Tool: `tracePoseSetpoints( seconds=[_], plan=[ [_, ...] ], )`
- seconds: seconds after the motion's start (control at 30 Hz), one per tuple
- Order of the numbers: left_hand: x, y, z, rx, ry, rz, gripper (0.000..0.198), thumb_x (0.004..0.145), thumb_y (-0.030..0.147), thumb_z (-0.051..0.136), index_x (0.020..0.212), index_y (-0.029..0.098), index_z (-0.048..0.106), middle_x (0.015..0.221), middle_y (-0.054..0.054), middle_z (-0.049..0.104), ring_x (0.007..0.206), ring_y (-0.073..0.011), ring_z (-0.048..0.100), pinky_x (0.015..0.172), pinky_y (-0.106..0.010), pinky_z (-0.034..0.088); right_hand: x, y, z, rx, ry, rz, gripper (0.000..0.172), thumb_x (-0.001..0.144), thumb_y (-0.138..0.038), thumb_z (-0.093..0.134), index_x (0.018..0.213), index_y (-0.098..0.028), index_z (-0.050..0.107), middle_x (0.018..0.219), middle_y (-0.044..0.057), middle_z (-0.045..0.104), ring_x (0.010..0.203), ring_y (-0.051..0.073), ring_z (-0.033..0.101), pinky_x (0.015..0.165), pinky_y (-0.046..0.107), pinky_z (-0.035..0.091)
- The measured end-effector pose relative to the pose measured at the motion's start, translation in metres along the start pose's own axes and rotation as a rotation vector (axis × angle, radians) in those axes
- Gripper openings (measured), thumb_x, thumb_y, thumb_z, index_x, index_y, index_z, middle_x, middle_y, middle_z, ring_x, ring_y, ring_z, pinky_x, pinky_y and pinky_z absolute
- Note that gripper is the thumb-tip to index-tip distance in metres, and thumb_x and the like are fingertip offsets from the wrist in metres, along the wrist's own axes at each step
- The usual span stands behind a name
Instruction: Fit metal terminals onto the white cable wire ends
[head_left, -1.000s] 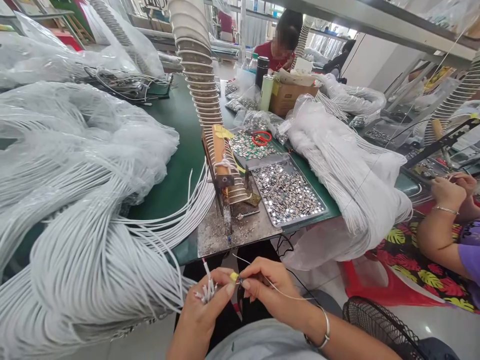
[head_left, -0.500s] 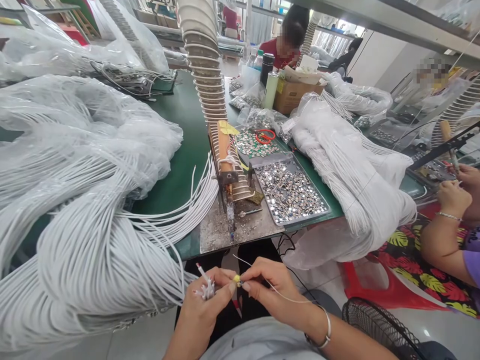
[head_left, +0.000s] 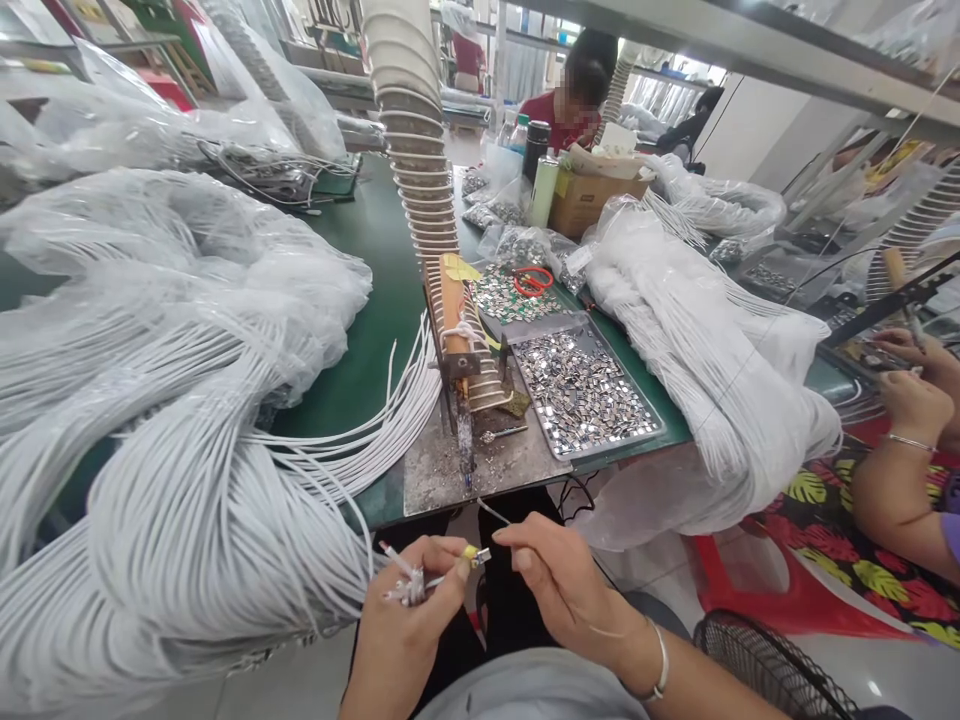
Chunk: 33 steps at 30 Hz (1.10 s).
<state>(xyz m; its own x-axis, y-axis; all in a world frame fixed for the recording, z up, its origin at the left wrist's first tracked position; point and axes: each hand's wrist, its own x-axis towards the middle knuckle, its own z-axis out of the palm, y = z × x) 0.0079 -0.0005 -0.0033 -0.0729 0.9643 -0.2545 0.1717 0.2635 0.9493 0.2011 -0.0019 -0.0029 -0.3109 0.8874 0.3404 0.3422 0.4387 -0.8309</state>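
Step in hand: I judge that I am lining up a cable end with its small connector, low in front of the table's near edge.
Left hand (head_left: pixel 409 625): thumb and forefinger are clamped on the small connector (head_left: pixel 472 553), which has a yellow bit at its end. My other fingers are closed round a bunch of white cable ends (head_left: pixel 405 585).
Right hand (head_left: pixel 559 585): fingers are pinched together on a thin wire (head_left: pixel 495 513). Its free end points up toward the table's near edge.
Connector and fingers: it sits between my two hands, gripped by the left and just beside the right forefinger. I cannot tell whether they touch.
Soldering iron (head_left: pixel 460 400): it is fixed on its stand at the near edge, tip down over a grey metal plate (head_left: pixel 495 465), above the connector.
Next move calls for: a steady pinch on both sides, I think, with the loose cable ends kept clear of the hot tip.
Nearby: a tray of metal pieces (head_left: pixel 585 395) lies right of the iron. A heap of white cables (head_left: pixel 187 500) spills over the near left edge.
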Motion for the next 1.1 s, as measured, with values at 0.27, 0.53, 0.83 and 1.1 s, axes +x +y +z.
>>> tracePoseSetpoints(
  seconds=[0.27, 0.53, 0.83, 1.1],
  plan=[
    [0.015, 0.014, -0.001, -0.005, 0.071, 0.069, 0.02, 0.074, 0.035, 0.069, 0.06, 0.021, 0.066, 0.087, -0.008, 0.073, 0.08, -0.025, 0.068, 0.067, -0.03, 0.051, -0.002, 0.004, 0.007, -0.08, 0.068, -0.04, 0.012, 0.095, -0.014, 0.055, 0.1, -0.021, 0.063, 0.082, 0.005, 0.072, 0.07, 0.016, 0.07, 0.066, 0.025, 0.056],
    [0.022, 0.05, 0.004, 0.064, 0.086, 0.137, 0.016, 0.068, 0.029, 0.064, 0.055, 0.023, 0.069, 0.076, -0.008, 0.074, 0.074, -0.0229, 0.069, 0.065, -0.029, 0.054, 0.014, -0.005, 0.005, 0.059, 0.144, -0.142, 0.018, 0.088, -0.004, 0.053, 0.092, -0.021, 0.058, 0.122, 0.015, 0.069, 0.116, 0.02, 0.067, 0.096, 0.033, 0.057],
    [0.03, 0.052, 0.008, 0.015, 0.169, 0.193, 0.014, 0.065, 0.028, 0.064, 0.051, 0.023, 0.066, 0.07, -0.007, 0.073, 0.073, -0.0238, 0.07, 0.066, -0.032, 0.055, 0.026, -0.008, 0.007, 0.075, 0.19, -0.141, 0.019, 0.085, -0.001, 0.053, 0.086, -0.02, 0.058, 0.116, 0.015, 0.072, 0.112, 0.019, 0.069, 0.094, 0.03, 0.058],
    [0.032, 0.038, 0.005, -0.01, 0.148, 0.215, 0.017, 0.071, 0.028, 0.067, 0.055, 0.023, 0.067, 0.074, -0.005, 0.073, 0.075, -0.0221, 0.071, 0.067, -0.029, 0.054, 0.03, -0.01, 0.006, 0.092, 0.21, -0.159, 0.02, 0.085, 0.0, 0.054, 0.085, -0.02, 0.057, 0.111, 0.014, 0.073, 0.11, 0.019, 0.07, 0.091, 0.027, 0.058]
  ],
)
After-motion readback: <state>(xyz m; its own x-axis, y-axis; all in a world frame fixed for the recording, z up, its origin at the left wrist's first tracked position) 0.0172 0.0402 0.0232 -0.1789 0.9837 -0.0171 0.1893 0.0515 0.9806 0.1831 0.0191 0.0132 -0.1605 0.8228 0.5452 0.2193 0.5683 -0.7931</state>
